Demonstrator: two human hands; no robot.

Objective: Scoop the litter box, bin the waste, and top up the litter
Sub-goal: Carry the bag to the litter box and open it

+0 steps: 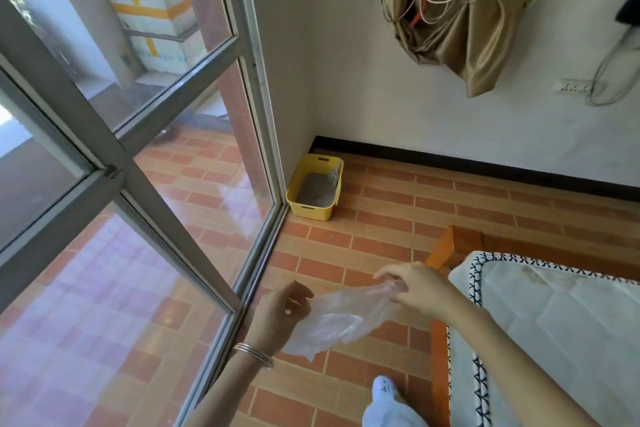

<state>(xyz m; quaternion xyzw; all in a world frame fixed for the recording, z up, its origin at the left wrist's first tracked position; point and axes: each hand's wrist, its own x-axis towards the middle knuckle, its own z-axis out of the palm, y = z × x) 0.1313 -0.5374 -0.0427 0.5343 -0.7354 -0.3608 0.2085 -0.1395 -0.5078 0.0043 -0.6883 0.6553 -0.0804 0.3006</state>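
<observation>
Head view, single frame: a glazed door (114,149) with grey framing fills the left half, and a brick-pattern tiled floor (415,218) runs to a white wall (450,107) with a dark skirting. A padded seat cover (554,322) on an orange wooden frame is seen at lower right. A tan cloth bundle (467,28) tangled with looped cord hangs on the wall above. The yellow litter box (313,189) is set on the floor in the corner, just beside the door frame and well apart from the person; grey litter is visible inside, and a pale slotted scoop (333,174) is leaned against its far right corner. A thin clear plastic bag (343,319) is held stretched between both hands in the foreground. The left hand (280,315), with bangles at the wrist, has its fingers curled onto the bag's left edge; the right hand (415,288) pinches the bag's upper right end. Whether the bag mouth is parted cannot be told. Scooping is judged not yet begun; the step in hand appears to be readying the bag for waste. Risks noted: the film looks flimsy, so tearing could follow if it is pulled taut or overloaded; if the mouth is not opened wide, scooped clumps could be spilled onto the tiles; litter could be scattered by a tipped scoop.
</observation>
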